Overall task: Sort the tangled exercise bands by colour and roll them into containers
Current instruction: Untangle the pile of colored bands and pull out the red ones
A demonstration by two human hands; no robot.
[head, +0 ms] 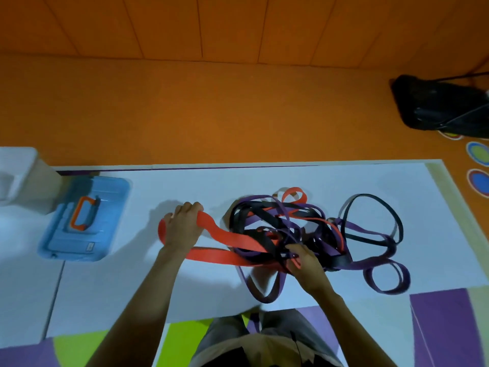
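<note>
- Two hands are working one pile. The left hand (pixel 182 229) is gripping the looped end of the red band (pixel 227 238), with fingers curled over the strap and the thumb hidden.
- The red band is running from that grip rightward across the white surface (pixel 105 287) into the tangle (pixel 285 229). It is likely being held out to the side so it separates from the other colours.
- The right hand (pixel 304 263) is sitting at the tangle's near edge with fingers curled in, pinching strands. A bit of red is showing at the fingertips, but I cannot tell which strand it is. The hand is probably pinning the knot so the pile is not dragging along.
- Purple bands (pixel 386 276) and black bands (pixel 375 205) are looping out to the right, and the rest are knotted together mid-pile.
- A blue container (pixel 84 221) with an orange handle and its lid on is lying far left, just beside a white bin (pixel 23 176). No bands are showing there.
- My judgement: sorting is barely starting, and nothing is rolled yet.
</note>
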